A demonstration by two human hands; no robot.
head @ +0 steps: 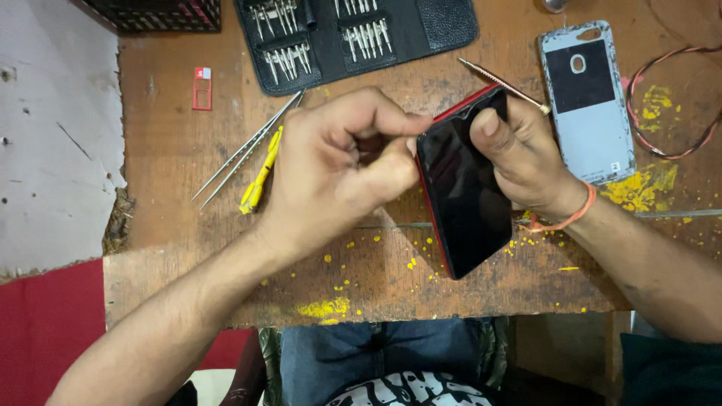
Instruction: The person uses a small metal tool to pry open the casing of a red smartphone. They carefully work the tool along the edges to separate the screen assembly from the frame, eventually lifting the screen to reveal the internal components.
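A black smartphone with a red frame (465, 199) is held tilted over the wooden table (188, 150), screen up. My right hand (526, 154) grips its upper right edge, thumb on the glass. My left hand (338, 162) has its fingers curled and pinched against the phone's upper left edge; whether something small sits between those fingertips is hidden. An orange band (571, 218) circles my right wrist.
A detached phone back cover (588, 101) lies at the right, with a thin metal tool (500, 84) beside it. Tweezers (244, 150) and a yellow tool (259, 174) lie at the left, a red SIM tray (201, 88) beyond. A black screwdriver-bit case (353, 37) lies at the back; red-black twisted wire (677, 105) far right.
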